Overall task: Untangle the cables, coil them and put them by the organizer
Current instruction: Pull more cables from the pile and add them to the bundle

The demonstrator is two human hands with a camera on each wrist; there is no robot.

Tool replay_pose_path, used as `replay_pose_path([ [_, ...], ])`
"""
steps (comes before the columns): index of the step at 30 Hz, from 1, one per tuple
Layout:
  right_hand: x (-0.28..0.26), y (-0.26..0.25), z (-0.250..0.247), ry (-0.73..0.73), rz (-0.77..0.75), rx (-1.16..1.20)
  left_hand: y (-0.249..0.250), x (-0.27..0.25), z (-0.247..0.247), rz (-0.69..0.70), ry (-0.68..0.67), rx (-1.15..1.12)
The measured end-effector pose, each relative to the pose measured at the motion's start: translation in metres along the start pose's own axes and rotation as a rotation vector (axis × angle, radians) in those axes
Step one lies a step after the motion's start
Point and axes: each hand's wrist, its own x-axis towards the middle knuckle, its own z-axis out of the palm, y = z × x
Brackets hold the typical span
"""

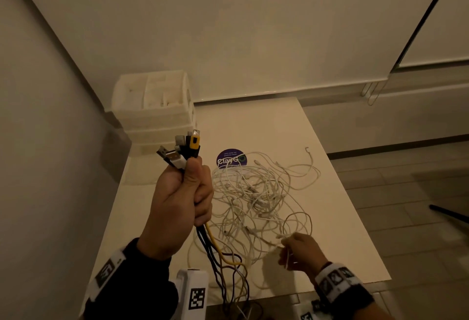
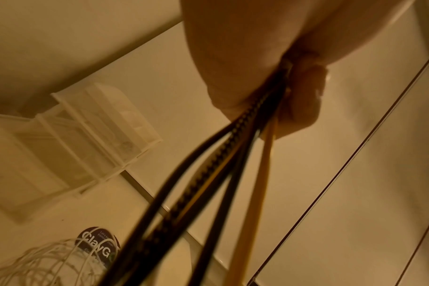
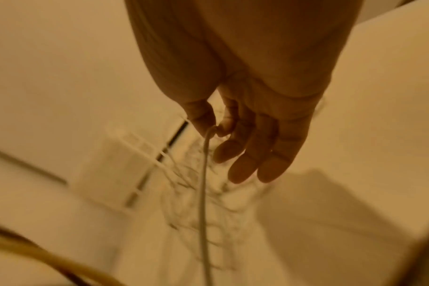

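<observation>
My left hand (image 1: 181,200) is raised above the table's left side and grips a bundle of dark and yellow cables (image 1: 215,246) in its fist. Their USB plugs (image 1: 182,149) stick up above the thumb, and the cords (image 2: 208,183) hang down past the front edge. A tangle of thin white cables (image 1: 256,198) lies spread over the middle of the white table (image 1: 337,231). At its near right edge my right hand (image 1: 297,251) pinches one white cable (image 3: 203,174) between thumb and forefinger; the other fingers (image 3: 252,166) hang straight. The white plastic organizer (image 1: 154,104) stands at the table's far left corner.
A round purple sticker (image 1: 229,158) lies on the table beyond the tangle. A wall runs close along the left. Tiled floor lies to the right, where a dark rod (image 1: 449,214) pokes in. A white tagged device (image 1: 193,294) sits at the front edge.
</observation>
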Motion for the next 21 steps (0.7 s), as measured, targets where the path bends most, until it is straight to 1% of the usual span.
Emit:
replay_pose_path([
  [2, -0.019, -0.032, -0.007, -0.075, 0.023, 0.385, -0.001, 0.003, 0.003, -0.004, 0.035, 0.030],
  [4, -0.036, -0.064, -0.014, -0.158, 0.021, 0.609, -0.001, 0.007, 0.006, 0.005, 0.049, 0.050],
  [6, -0.051, -0.092, -0.017, -0.210, -0.023, 0.707, -0.004, 0.012, 0.010, 0.003, 0.053, 0.052],
  [8, -0.071, -0.117, -0.015, -0.250, -0.123, 0.735, -0.006, 0.018, 0.014, -0.010, 0.047, 0.036],
  [10, -0.093, -0.137, -0.007, -0.298, -0.312, 0.701, -0.008, 0.023, 0.016, -0.021, 0.046, 0.025],
  [12, -0.113, -0.147, 0.006, -0.294, -0.528, 0.578, -0.010, 0.029, 0.018, -0.011, 0.039, 0.046],
  [15, -0.138, -0.150, 0.034, -0.147, -0.818, 0.257, -0.012, 0.032, 0.026, 0.019, 0.018, 0.115],
  [17, -0.145, -0.150, 0.052, -0.082, -0.908, 0.165, -0.014, 0.032, 0.031, 0.040, 0.053, 0.170],
  [19, -0.145, -0.148, 0.062, -0.013, -0.950, 0.121, -0.018, 0.034, 0.033, 0.053, 0.102, 0.221],
  [21, -0.141, -0.147, 0.065, 0.063, -0.993, 0.019, -0.020, 0.035, 0.032, 0.032, 0.120, 0.240],
])
